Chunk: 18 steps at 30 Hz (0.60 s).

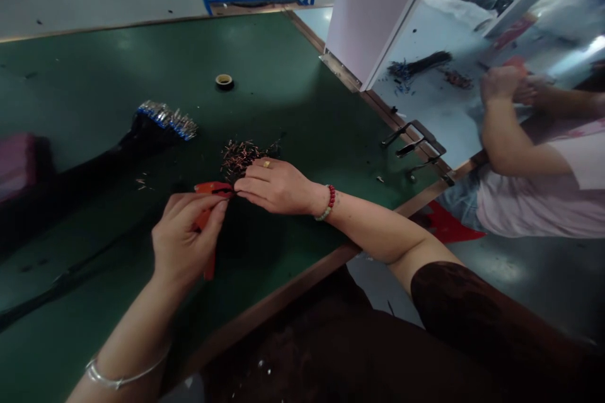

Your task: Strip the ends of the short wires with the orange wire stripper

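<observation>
My left hand (184,236) is closed with thumb and fingers pinched together around a red-orange hand tool (210,264), which looks like pliers or wire strippers. Most of the tool is hidden behind the fingers. Touching the tool's dark tip, my right hand (278,187) is closed, its fingertips pressed together; what they pinch is too small to make out. Just behind the right fingers lies a pile of short copper-coloured wire pieces (239,156). A thick bundle of black wires (127,141) with blue-and-silver terminals (167,118) lies to the left.
A roll of black tape (224,82) sits farther back on the green table (283,63). A white panel (378,6) stands at the table's right edge, near a black metal clamp (418,141). At right, a co-worker's hands (505,83) hold something orange beside another wire bundle (420,66).
</observation>
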Available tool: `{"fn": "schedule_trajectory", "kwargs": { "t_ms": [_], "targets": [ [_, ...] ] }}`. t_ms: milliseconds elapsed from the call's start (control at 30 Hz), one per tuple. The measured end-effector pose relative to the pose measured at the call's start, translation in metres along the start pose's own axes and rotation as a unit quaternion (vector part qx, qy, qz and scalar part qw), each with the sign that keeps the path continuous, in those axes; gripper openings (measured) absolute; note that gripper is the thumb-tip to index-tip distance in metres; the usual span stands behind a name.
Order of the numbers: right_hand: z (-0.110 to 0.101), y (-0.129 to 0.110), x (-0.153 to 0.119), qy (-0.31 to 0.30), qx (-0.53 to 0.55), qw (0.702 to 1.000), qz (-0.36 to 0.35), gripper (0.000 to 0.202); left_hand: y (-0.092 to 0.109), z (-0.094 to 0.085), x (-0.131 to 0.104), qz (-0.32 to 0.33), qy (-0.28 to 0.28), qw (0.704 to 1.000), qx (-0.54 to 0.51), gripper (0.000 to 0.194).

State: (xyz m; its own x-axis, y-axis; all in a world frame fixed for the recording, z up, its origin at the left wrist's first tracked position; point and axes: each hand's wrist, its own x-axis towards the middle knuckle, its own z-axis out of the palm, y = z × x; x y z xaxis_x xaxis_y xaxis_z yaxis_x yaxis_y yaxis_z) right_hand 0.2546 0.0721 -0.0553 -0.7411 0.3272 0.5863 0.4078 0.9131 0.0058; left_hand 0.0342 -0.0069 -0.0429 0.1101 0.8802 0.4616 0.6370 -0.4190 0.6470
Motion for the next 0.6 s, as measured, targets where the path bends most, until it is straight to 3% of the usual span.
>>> {"fn": "schedule_trajectory", "kwargs": {
  "t_ms": [333,600],
  "targets": [
    [0.004,-0.008,-0.004,-0.065,0.024,0.997,-0.022,0.031,0.004,0.004,-0.014,-0.034,0.063,0.994,-0.086,0.006],
    [0.002,-0.001,-0.004,-0.044,0.005,0.998,-0.048,0.030,0.007,0.004,-0.013,-0.023,0.069,0.996,-0.060,0.007]
  ]
}}
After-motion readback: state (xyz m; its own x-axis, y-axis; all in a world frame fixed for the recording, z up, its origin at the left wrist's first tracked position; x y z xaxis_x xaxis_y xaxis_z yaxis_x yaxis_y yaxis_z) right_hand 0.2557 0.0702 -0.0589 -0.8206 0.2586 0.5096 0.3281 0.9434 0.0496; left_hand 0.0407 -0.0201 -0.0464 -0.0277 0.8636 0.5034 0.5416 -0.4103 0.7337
